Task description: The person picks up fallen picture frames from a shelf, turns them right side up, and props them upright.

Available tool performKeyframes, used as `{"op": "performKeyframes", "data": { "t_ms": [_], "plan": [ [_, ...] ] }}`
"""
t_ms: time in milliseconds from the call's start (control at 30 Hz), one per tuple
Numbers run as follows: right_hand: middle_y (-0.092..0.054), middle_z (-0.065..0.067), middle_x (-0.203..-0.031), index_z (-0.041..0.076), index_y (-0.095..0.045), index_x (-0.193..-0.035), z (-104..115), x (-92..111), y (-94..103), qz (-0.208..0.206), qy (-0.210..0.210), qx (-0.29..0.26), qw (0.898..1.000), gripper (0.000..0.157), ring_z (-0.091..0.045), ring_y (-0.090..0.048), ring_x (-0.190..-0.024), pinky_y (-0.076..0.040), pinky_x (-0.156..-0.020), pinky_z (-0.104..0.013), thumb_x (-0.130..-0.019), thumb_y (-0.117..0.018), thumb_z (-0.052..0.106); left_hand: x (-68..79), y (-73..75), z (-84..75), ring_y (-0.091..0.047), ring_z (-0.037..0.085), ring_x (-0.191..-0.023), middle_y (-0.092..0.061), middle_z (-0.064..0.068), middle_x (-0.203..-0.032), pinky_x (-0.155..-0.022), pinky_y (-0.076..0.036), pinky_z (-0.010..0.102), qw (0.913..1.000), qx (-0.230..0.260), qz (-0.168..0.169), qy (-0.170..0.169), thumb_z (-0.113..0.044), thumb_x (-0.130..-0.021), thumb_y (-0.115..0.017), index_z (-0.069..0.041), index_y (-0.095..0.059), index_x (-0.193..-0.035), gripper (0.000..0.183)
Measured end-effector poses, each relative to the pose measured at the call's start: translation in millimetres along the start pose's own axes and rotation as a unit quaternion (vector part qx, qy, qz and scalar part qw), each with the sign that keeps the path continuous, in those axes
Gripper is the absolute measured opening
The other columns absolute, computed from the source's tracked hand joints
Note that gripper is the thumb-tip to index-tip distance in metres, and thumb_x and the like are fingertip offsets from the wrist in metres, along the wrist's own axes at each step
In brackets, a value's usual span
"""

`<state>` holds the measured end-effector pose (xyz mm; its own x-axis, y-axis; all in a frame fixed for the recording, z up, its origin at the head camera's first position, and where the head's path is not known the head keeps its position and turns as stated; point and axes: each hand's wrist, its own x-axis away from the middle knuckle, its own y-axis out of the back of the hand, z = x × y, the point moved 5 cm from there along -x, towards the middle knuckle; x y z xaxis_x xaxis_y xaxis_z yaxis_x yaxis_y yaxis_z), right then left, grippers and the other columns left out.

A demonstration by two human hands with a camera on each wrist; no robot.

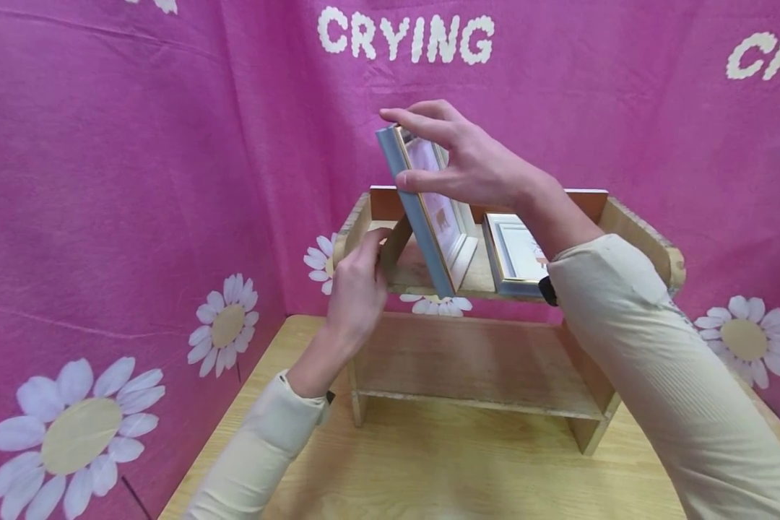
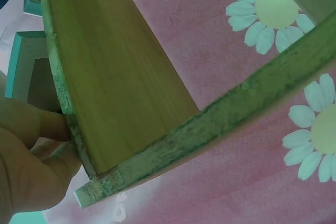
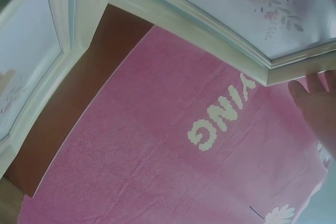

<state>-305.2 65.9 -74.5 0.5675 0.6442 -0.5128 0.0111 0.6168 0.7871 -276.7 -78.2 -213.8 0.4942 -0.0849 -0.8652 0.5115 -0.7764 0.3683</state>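
A picture frame (image 1: 421, 217) with blue-grey sides and a gold-edged front stands tilted on the upper board of a small wooden shelf (image 1: 481, 361). My right hand (image 1: 471, 155) grips it high up, thumb on the near side and fingers over the top. Behind the frame, my left hand (image 1: 357, 289) holds the brown stand leg (image 1: 395, 245) low down; the shelf hides part of its grasp in the left wrist view. A second picture frame (image 1: 518, 249) lies on the same board, to the right and partly behind my right forearm.
The shelf has raised side panels (image 1: 646, 238) and a brown back strip (image 1: 585, 198). Below is a lower board (image 1: 474, 361). It stands on a light wooden table (image 1: 390, 469), with pink flowered cloth (image 1: 286, 130) hanging behind and at both sides.
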Motion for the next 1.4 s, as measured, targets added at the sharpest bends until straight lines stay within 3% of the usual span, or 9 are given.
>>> {"op": "performKeyframes", "data": {
  "t_ms": [667, 1033, 1233, 1400],
  "plan": [
    [-0.039, -0.01, -0.147, 0.026, -0.045, -0.15, -3.1, -14.1, -4.7, -0.07, 0.003, 0.04, 0.997, 0.069, -0.027, -0.03, -0.132, -0.037, -0.1, -0.045, -0.088, -0.074, 0.032, -18.6, -6.6, 9.5, -0.066, 0.028, -0.083, -0.068, 0.014, -0.095, -0.077, -0.057, 0.041, 0.9977, -0.036, -0.002, 0.058, 0.009, -0.088, -0.062, -0.003, -0.055, -0.118, 0.033],
    [-0.041, -0.011, -0.146, 0.028, -0.047, -0.149, -4.8, -17.5, -6.9, -0.099, -0.016, 0.064, 0.993, 0.069, -0.028, -0.029, -0.131, -0.036, -0.098, -0.042, -0.087, -0.076, 0.036, -23.8, -12.4, 11.3, -0.069, 0.028, -0.094, -0.071, 0.013, -0.1, -0.084, -0.058, 0.043, 0.989, -0.081, 0.011, 0.123, -0.004, -0.087, -0.073, -0.008, -0.054, -0.115, 0.034],
    [-0.038, -0.01, -0.149, 0.032, -0.044, -0.15, -7.7, -19.2, -10.5, -0.1, -0.037, 0.065, 0.992, 0.07, -0.026, -0.025, -0.135, -0.039, -0.101, -0.043, -0.087, -0.074, 0.04, -21.1, -15.2, 13.5, -0.068, 0.026, -0.105, -0.068, 0.011, -0.113, -0.091, -0.057, 0.04, 0.9878, -0.083, 0.021, 0.13, -0.011, -0.089, -0.074, -0.01, -0.051, -0.124, 0.042],
    [-0.035, -0.008, -0.154, 0.032, -0.045, -0.149, -11.0, -17.8, -9.5, -0.118, -0.044, 0.052, 0.991, 0.06, -0.026, -0.019, -0.142, -0.029, -0.112, -0.045, -0.093, -0.066, 0.041, -17.4, -13.3, 12.5, -0.065, 0.029, -0.112, -0.065, 0.016, -0.12, -0.095, -0.055, 0.04, 0.9895, -0.088, 0.009, 0.115, -0.001, -0.089, -0.069, -0.004, -0.053, -0.127, 0.041]
  ]
}}
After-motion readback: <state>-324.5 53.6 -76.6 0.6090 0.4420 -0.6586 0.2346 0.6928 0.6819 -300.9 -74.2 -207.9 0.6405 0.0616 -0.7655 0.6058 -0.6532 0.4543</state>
